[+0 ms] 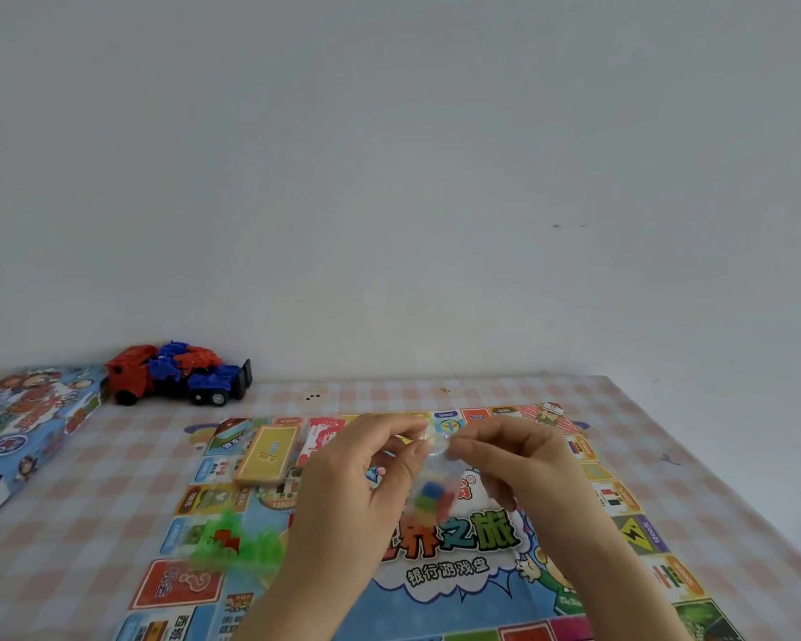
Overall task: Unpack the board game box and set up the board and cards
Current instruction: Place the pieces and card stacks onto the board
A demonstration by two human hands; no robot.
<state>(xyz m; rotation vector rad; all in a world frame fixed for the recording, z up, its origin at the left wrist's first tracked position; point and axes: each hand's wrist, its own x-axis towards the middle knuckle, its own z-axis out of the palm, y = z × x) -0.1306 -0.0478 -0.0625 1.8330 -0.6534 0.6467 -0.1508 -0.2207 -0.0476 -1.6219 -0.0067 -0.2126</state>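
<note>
One small clear bag (pixel 435 483) of coloured pieces, with blue, green and red showing and the count not legible, is held above the middle of the board (pixel 458 585). The left hand (pixel 357 478) and right hand (pixel 523 460) are close together, and each pinches the bag's top edge between thumb and fingers. One board lies flat and unfolded on the worktop (pixel 713 455), which has a pink checked cover. Legible print at the board's centre reads "之旅" and, below it, "银行游戏盘". Two card packs rest on the board's far left part, just beside each other: one yellow pack (pixel 268 451) and one red and white pack (pixel 320 439). One cluster of green pieces (pixel 232 541) sits on the near left of the board, too blurred to count. One box (pixel 33 423) lies at the far left, apart from the board, with its near end open. One red and blue toy truck (pixel 176 374) stands against the wall (pixel 389 178) beside the box. Bare cloth runs along the board's left, far and right sides. The worktop's right edge slants close to the board's right border.
</note>
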